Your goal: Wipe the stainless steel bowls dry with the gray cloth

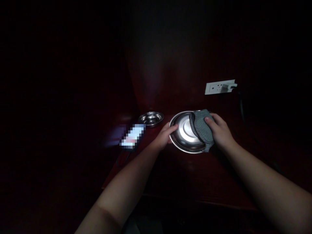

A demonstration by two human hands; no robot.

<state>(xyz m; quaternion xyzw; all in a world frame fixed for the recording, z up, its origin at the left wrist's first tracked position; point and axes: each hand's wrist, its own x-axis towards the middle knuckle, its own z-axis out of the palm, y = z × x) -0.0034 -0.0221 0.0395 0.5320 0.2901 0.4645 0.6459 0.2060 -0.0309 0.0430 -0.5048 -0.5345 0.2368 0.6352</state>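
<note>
Two bare forearms reached in from the bottom of the view, nearest the camera. The left hand (pixel 166 135) gripped the left rim of a shiny metal bowl (pixel 184 139), its thumb over the edge. The right hand (pixel 220 130) was partly closed on a folded grey cloth (pixel 204 126), which covered the bowl's right side. The bowl was held tilted above a dark red table (pixel 190 182). Beyond the left hand sat a smaller bowl (pixel 151 119), near a lit, blurred phone (pixel 133 136). A white socket plate (pixel 214 87) was on the wall.

Grey cloth (pixel 204 125), black-and-white flecked edging; 2 silver bowls (pixel 179 138); dark red table (pixel 185 175); white socket plate (pixel 214 88).
</note>
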